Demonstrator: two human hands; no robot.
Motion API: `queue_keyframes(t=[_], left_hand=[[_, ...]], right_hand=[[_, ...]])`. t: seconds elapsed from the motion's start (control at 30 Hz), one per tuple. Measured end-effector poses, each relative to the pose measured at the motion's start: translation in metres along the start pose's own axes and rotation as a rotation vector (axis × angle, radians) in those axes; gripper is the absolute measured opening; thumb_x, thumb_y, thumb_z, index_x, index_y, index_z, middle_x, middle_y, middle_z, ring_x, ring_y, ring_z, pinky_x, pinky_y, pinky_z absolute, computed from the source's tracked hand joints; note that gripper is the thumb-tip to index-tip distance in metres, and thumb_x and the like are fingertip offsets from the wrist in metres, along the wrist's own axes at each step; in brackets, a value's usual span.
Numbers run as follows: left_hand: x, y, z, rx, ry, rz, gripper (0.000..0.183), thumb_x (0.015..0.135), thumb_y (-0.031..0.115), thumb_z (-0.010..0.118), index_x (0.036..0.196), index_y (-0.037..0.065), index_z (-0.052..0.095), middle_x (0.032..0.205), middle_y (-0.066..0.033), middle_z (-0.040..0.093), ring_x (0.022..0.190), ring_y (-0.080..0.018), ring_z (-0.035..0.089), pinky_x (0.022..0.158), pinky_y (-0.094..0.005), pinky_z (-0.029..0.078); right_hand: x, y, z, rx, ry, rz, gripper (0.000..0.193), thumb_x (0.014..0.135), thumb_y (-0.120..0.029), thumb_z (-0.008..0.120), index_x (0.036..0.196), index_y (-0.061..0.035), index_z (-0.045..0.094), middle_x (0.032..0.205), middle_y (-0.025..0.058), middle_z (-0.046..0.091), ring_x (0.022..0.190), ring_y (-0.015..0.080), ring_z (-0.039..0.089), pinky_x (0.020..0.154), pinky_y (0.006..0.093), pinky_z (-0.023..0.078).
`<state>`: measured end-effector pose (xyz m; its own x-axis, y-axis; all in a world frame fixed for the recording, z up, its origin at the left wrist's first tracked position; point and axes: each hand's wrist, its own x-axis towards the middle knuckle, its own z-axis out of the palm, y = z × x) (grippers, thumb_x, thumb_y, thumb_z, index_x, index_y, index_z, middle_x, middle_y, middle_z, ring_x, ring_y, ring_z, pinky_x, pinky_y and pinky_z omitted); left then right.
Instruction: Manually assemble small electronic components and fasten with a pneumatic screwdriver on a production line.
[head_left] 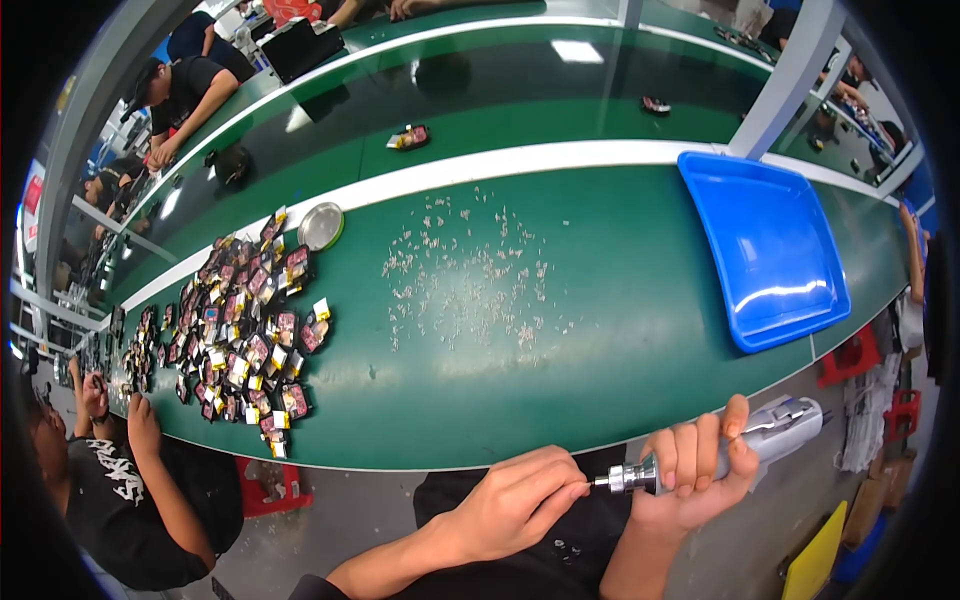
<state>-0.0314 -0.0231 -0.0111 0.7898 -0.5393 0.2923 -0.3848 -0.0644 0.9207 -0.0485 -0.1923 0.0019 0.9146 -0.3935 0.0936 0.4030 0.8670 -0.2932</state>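
Note:
A grey and silver electric screwdriver [780, 430] lies across my right hand [695, 465], whose fingers are wrapped round its body. Its metal nose [628, 479] points left, beyond the table's near edge. My left hand [515, 505] is closed in a pinch at the tip of the bit; whatever sits between thumb and finger is hidden. On the green table in front of me are many tiny pale pieces [480, 280], loosely scattered and too small to name for certain.
Left on the table is a heap of small dark assemblies [240, 330] with white and yellow parts, beside a round metal dish [321, 226]. A blue tray [780, 250] stands right. Beyond a white rail, assemblies [408, 137] lie on a green belt. A co-worker [130, 490] sits left.

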Motion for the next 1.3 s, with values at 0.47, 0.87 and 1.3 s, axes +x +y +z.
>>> queue_keyframes(t=[0.47,0.87,1.3], left_hand=[[0.069,0.005,-0.059,0.495,0.245,-0.068,0.004,0.077,-0.003,0.069,0.080,0.000,0.067,0.067,-0.0101,0.063,0.059,-0.0214,0.061,0.055,-0.0303,0.047],[0.183,-0.034,-0.039,0.529,0.037,0.144,0.018,0.085,-0.002,0.055,0.102,-0.001,0.061,0.086,-0.0157,0.065,0.081,-0.0294,0.066,0.073,-0.0360,0.052],[0.415,-0.132,0.009,1.113,0.253,-0.237,0.020,0.077,0.013,0.061,0.096,0.006,0.064,0.101,-0.0150,0.064,0.095,-0.0282,0.061,0.070,-0.0386,0.054]], right_hand=[[0.036,-0.024,-0.026,-0.043,0.112,-0.107,0.010,0.089,-0.017,0.045,0.092,-0.0083,0.049,0.049,-0.0021,0.034,0.040,0.0094,0.032,0.046,0.0282,0.036],[0.055,-0.019,-0.045,0.001,0.174,-0.053,0.008,0.087,-0.015,0.046,0.089,-0.0078,0.047,0.047,-0.0018,0.034,0.038,0.0097,0.035,0.046,0.0282,0.038],[0.047,-0.025,-0.031,-0.088,0.165,-0.003,0.008,0.088,-0.011,0.050,0.093,-0.0049,0.051,0.054,-0.0013,0.031,0.043,0.0090,0.028,0.047,0.0262,0.032]])
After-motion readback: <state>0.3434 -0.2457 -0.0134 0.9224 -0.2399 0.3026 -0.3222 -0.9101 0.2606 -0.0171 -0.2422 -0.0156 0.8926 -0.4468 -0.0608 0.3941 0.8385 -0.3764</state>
